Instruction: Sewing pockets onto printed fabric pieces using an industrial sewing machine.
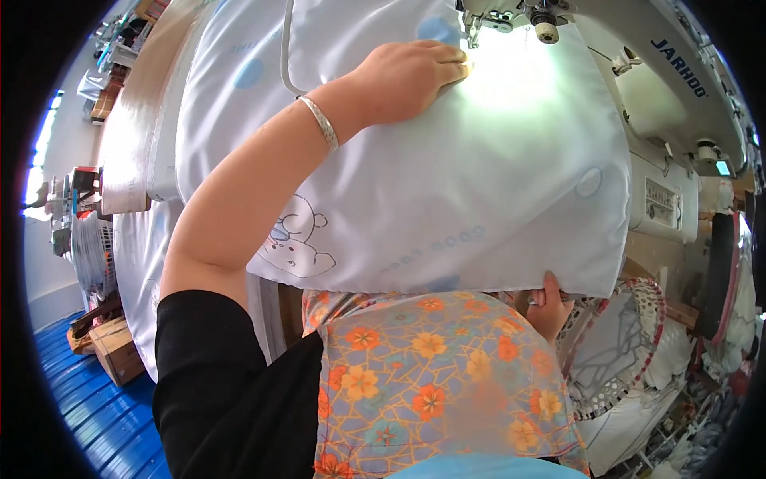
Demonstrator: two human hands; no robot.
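A large sheet of shiny white fabric [447, 184], printed with pale blue dots and a cartoon animal, spreads over the sewing machine's bed and hangs toward my lap. My left hand [407, 80] lies palm down on it, fingers stretched toward the lit area just left of the presser foot [472, 36]. At the near edge, my right hand [547, 307] grips the fabric's hem, with the thumb on top and the other fingers curled underneath, partly hidden. Beside my left wrist runs a rounded edge with a grey-white trim [285, 56].
The sewing machine's arm [662, 72] reaches over the fabric from the right. A round item with a patterned rim [638, 351] and heaped cloth sit at the lower right. On the left are a wooden tabletop edge [124, 152], a wooden box [120, 351] and a blue ridged surface [104, 415].
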